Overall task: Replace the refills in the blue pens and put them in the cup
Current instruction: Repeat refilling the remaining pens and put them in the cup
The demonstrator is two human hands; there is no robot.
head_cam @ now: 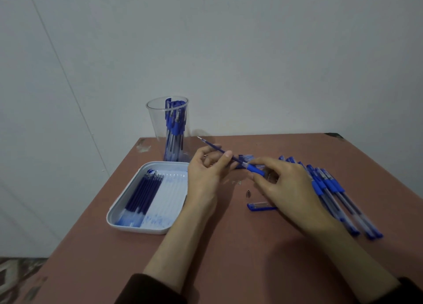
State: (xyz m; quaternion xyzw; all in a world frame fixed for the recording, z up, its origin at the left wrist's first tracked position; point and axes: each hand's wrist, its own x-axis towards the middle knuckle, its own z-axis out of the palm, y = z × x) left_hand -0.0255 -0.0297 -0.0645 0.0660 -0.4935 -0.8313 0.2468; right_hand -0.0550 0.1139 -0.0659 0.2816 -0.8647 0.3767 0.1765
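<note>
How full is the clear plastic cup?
Partly full. The tall clear plastic cup holds a bunch of blue pens standing along its right side; its left side shows empty.

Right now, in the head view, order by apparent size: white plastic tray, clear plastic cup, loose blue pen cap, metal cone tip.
white plastic tray
clear plastic cup
loose blue pen cap
metal cone tip

Plain indoor room, kind unclear: bare pale wall (251,52), scuffed reddish table (240,258), patterned floor (16,278).

Left hand (206,173) is raised, thin dark-blue refill (219,150) pinched between thumb and forefinger. Right hand (290,184) is arched, blue-gripped pen barrel (257,169) pinched by fingertips.
</note>
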